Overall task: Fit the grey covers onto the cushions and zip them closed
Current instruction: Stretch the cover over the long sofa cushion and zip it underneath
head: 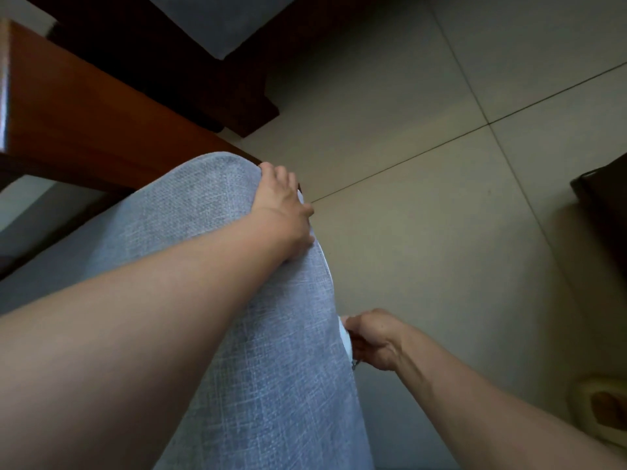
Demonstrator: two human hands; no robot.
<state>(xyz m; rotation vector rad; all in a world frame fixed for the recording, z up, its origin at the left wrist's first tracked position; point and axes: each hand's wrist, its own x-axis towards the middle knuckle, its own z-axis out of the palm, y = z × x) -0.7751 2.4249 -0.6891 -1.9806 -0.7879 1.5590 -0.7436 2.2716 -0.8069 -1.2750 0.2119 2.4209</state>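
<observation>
A large cushion in a grey woven cover (217, 266) stands on edge in front of me, running from the bottom of the view up to the middle. My left hand (285, 212) grips the cover's far upper edge, fingers curled over it. Lower down on the right edge, my right hand (371, 339) pinches the small metal zip pull (355, 363). A sliver of white cushion (346, 334) shows along the open seam beside that hand.
A reddish wooden table (84, 123) stands at left, with dark wooden furniture and a grey seat pad (217, 22) behind it. Pale floor tiles (441, 164) fill the right. A dark object (604, 205) sits at the right edge, a slippered foot (604, 412) below it.
</observation>
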